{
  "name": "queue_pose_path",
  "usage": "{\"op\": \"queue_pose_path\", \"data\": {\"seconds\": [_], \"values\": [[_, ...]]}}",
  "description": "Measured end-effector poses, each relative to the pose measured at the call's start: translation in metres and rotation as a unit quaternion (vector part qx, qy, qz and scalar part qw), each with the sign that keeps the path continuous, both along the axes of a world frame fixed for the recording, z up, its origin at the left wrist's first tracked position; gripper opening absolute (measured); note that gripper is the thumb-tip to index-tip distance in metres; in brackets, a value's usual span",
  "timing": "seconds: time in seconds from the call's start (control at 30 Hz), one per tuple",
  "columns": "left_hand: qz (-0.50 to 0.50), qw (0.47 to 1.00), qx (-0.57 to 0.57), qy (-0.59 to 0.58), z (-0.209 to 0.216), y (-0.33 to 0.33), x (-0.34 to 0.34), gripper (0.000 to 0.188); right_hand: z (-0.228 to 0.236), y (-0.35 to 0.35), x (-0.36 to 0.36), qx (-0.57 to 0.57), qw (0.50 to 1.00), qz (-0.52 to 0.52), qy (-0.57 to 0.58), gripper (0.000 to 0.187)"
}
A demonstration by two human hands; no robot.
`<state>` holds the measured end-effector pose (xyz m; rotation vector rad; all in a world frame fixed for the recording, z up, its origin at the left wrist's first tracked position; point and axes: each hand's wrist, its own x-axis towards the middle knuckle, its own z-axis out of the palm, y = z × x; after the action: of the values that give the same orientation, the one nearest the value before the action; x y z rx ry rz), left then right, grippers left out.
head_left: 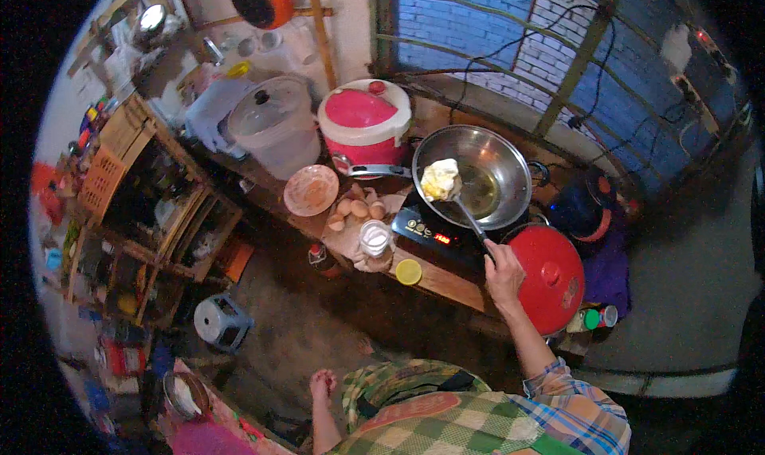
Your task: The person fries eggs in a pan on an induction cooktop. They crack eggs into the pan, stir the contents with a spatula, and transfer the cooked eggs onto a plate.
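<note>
Right hand (503, 276): fingers wrapped around the dark end of a long-handled spatula (471, 217), closed on it, knuckles up. Shaft runs up-left from the fist into the steel pan (510, 156). Cooked egg (441, 178), white with some yellow, sits on the spatula's far end, up-left of the hand, over the left half of the pan. Can't tell if the egg touches the steel. Oil-like liquid (480, 190) pooled in the pan bottom, beyond the hand.

Around that hand: red lid (550, 273) just to its right; induction cooker (430, 233) to its left, display lit, pan on top. Yellow round cap (409, 272) further left on the counter, then glass jar (374, 238) with white contents, then brown eggs (358, 209).

Left hand (323, 385): low, well apart from the right, near the apron. Fingers look curled; too small to tell how far closed, or what's inside.
</note>
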<state>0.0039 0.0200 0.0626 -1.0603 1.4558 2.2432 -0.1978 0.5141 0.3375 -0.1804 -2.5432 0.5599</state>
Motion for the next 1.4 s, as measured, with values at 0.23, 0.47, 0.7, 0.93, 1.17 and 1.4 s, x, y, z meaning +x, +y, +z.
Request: {"op": "queue_pose_path", "data": {"seconds": [0.23,0.47,0.7,0.93,1.17,1.4], "values": [[-0.067,0.984,-0.014,0.163,0.053,-0.027,-0.263,0.019,0.008,-0.023,0.000,-0.028,0.999,-0.040,-0.009,0.032],[-0.022,0.986,0.112,0.124,0.104,0.018,-0.451,0.048,0.009,-0.031,-0.007,-0.200,0.966,-0.142,-0.083,0.035],[-0.031,0.990,0.047,0.126,0.069,0.017,-0.515,0.038,0.021,-0.051,-0.005,-0.295,0.941,-0.159,-0.049,0.035],[-0.093,0.992,0.030,0.078,0.110,0.004,-0.483,0.035,0.095,-0.101,-0.024,-0.307,0.942,-0.079,-0.115,0.036],[0.006,0.983,0.156,0.099,0.127,-0.029,-0.451,0.055,0.078,-0.165,-0.108,-0.241,0.945,0.141,-0.169,0.034],[0.099,0.975,0.189,0.054,0.083,-0.075,-0.366,0.049,0.047,-0.222,-0.175,0.060,0.960,0.228,-0.154,0.031]]}}
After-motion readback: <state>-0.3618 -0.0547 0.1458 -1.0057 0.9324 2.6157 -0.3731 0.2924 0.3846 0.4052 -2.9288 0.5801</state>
